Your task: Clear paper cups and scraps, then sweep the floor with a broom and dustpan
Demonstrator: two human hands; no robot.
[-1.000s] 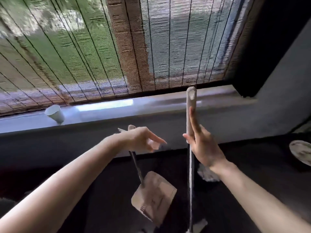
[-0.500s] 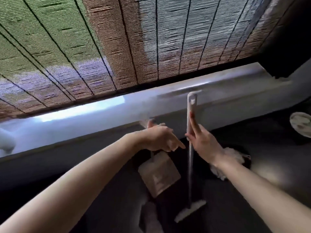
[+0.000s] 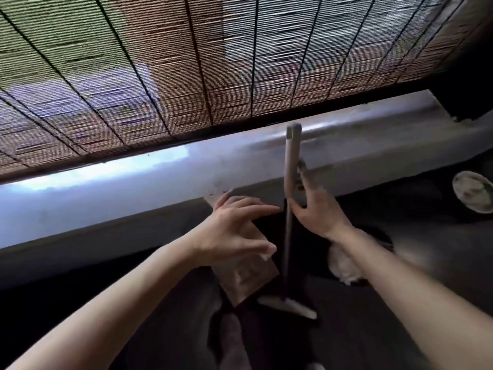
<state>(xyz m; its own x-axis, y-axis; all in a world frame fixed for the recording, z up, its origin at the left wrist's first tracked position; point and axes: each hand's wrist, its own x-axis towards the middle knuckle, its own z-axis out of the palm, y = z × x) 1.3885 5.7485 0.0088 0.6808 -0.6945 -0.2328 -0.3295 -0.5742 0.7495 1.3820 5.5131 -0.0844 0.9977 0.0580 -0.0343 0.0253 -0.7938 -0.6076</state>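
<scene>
Two-handed at the moment. Pinching the broom point(image 3: 292, 156) near its top with the right hand point(image 3: 316, 217), with the thumb on one side and the fingers lying straight up the other. Standing it upright and resting its flat pale head on the dark floor point(image 3: 400, 303), just below the window ledge point(image 3: 133, 188). Looking at a chunky beige grip with a rounded cap, narrowing into a skinny dark pole. Holding the dustpan point(image 3: 245, 279) by its handle with the left hand point(image 3: 234, 231), poking the index finger and thumb out straight, hiding the rest of the grip underneath. Hanging it just left of the pole: flat, squarish, tan, kinda cardboard-looking, with some blurry print on it. Also spotting a woven slat blind point(image 3: 186, 62) with dark cords up top, a fluffy white clump point(image 3: 344, 265) behind the right wrist, and a round pale dish point(image 3: 472, 194) way off right.
</scene>
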